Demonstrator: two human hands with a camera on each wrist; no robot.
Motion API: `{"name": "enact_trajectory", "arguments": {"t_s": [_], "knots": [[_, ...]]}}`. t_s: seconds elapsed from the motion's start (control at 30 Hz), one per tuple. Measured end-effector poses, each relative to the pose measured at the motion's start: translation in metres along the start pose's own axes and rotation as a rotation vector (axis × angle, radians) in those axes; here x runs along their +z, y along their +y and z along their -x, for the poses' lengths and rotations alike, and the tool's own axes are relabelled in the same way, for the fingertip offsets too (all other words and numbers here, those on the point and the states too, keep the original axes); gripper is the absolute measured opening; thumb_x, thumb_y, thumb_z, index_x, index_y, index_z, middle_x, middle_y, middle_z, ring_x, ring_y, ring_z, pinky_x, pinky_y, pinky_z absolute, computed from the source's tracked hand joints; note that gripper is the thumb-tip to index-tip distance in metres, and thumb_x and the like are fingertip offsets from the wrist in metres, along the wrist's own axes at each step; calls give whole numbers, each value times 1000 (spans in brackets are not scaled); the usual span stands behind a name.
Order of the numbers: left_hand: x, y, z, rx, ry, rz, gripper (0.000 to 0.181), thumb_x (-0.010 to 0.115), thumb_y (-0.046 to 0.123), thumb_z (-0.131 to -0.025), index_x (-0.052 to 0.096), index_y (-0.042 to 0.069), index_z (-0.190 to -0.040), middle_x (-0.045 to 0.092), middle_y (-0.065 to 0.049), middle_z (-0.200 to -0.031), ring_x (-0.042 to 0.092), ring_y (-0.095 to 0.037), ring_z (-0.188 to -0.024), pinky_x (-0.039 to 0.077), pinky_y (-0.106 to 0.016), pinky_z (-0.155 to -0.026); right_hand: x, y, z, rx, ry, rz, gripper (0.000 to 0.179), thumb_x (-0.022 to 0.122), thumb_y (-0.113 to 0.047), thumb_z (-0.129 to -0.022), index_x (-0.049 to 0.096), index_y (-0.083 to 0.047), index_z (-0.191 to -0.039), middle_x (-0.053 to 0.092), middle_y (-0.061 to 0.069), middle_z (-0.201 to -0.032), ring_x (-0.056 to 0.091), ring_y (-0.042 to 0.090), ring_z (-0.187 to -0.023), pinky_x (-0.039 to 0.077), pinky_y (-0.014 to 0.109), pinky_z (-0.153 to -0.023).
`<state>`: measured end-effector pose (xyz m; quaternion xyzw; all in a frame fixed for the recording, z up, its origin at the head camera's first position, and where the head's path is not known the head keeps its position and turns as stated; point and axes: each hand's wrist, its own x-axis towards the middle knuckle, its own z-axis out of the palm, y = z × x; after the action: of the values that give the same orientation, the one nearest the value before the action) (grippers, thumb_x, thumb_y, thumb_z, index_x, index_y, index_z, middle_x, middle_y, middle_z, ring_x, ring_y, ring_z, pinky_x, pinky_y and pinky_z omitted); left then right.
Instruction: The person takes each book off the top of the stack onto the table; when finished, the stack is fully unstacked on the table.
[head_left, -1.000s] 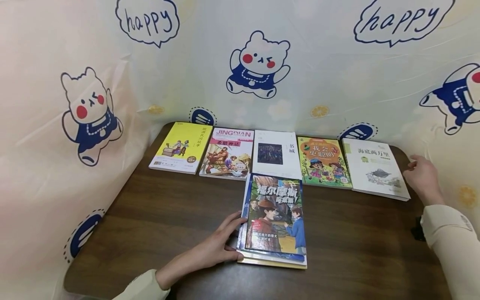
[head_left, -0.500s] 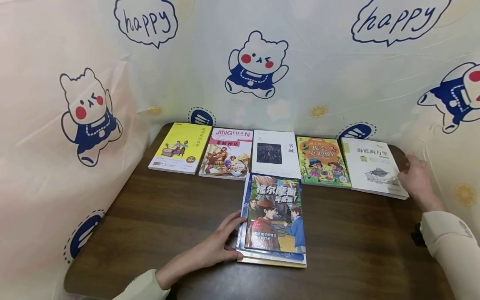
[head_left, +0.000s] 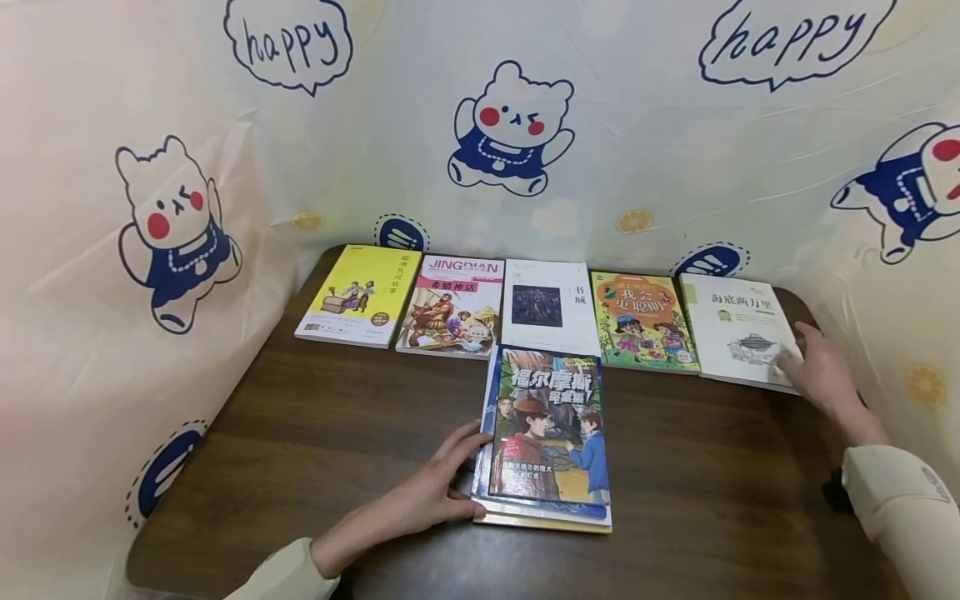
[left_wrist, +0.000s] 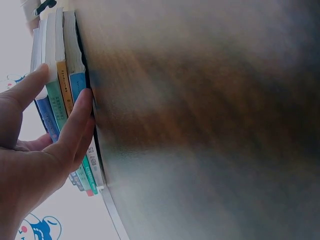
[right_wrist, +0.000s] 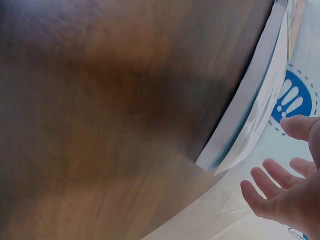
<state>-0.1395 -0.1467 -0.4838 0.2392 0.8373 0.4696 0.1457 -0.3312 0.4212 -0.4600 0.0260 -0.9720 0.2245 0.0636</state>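
Note:
In the head view my left hand (head_left: 427,487) rests against the left side of a stack of books, topped by a comic-style detective book (head_left: 551,433). Its fingers and thumb touch the spines, as the left wrist view shows on the green-spined book (left_wrist: 56,102). My right hand (head_left: 825,375) is at the right edge of a white book (head_left: 738,321) with an airship drawing, covering its lower right corner. The right wrist view has the fingers (right_wrist: 262,202) spread and loosely bent, holding nothing, with a gap to the book.
Along the back of the brown table (head_left: 337,442) lie a yellow book (head_left: 363,292), a pink-topped book (head_left: 453,304), a white book with a dark picture (head_left: 551,333) and an orange-green children's book (head_left: 647,321). Behind them hangs a patterned cloth (head_left: 637,150).
My right hand has moved from beside the white book leftward and slightly down, over its right edge. The left hand stays at the stack.

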Motion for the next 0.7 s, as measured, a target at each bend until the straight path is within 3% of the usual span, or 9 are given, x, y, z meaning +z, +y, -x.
{"name": "enact_trajectory", "arguments": {"t_s": [0.23,0.4,0.57,0.7], "knots": [[0,-1,0,9,6,-32,84,77,26,-81,30,13,-150,13,-16,-157,43,-36,-126,53,-24,-77,9,-21,24,-23,27,1,65,54,-13,-94,22,16,-142,39,44,-123,37,57,-110,31,67,-84],[-1,-1,0,16,14,-61,85,77,28,-81,30,12,-150,13,-18,-156,40,-37,-129,52,-29,-83,17,-61,43,-73,56,-31,63,57,-14,-95,26,11,-144,38,41,-128,36,56,-116,30,67,-89],[0,-1,-1,15,10,-35,84,77,27,-82,30,12,-149,12,-18,-156,37,-38,-131,53,-25,-78,28,-98,62,-137,84,-106,59,57,-16,-96,30,7,-144,47,37,-124,45,51,-112,35,63,-86],[1,-2,-1,19,8,-28,84,77,27,-82,29,12,-150,12,-17,-157,37,-38,-131,53,-24,-76,41,-131,85,-185,32,-165,59,55,-20,-99,30,5,-146,49,35,-125,46,50,-114,36,64,-89]]}}
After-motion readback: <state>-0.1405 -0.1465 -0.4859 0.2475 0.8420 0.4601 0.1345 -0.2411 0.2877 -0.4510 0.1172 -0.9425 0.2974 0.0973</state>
